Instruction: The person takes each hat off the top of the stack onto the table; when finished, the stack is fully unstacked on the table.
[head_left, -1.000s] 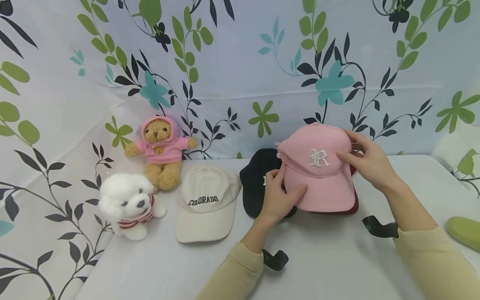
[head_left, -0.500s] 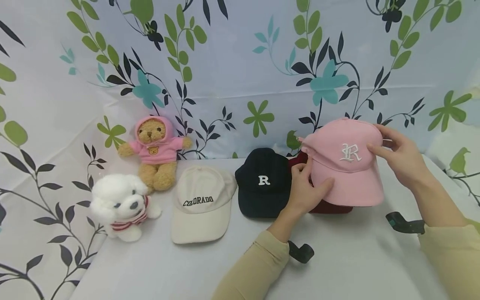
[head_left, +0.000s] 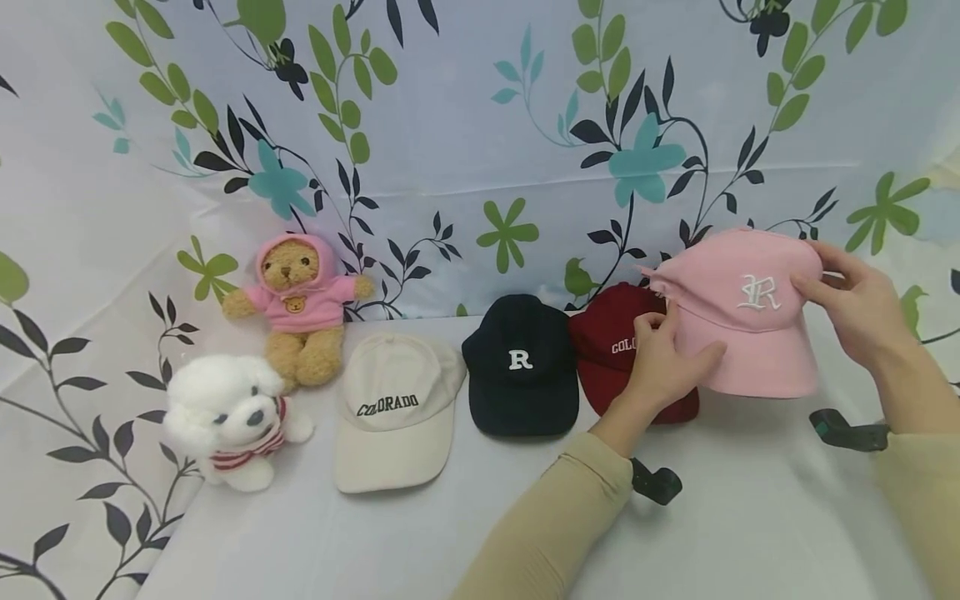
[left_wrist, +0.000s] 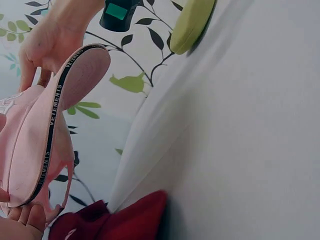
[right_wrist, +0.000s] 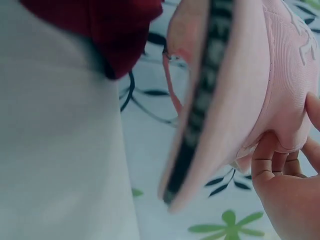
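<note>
Leaf-print cloth backs the white table (head_left: 420,542), where a person's left hand (head_left: 663,371) and right hand (head_left: 862,312) pinch the pink cap (head_left: 746,312) by opposite edges, holding it clear of the surface. Within a second the cap has travelled rightward off the maroon cap (head_left: 618,354), baring that cap and its lettering. The pink cap now hangs just right of the maroon cap; a navy cap (head_left: 521,367) and a cream cap (head_left: 393,408) lie to the maroon cap's left. Apparently a spot beside the row is being sought, though the table there sits near the frame's edge.
</note>
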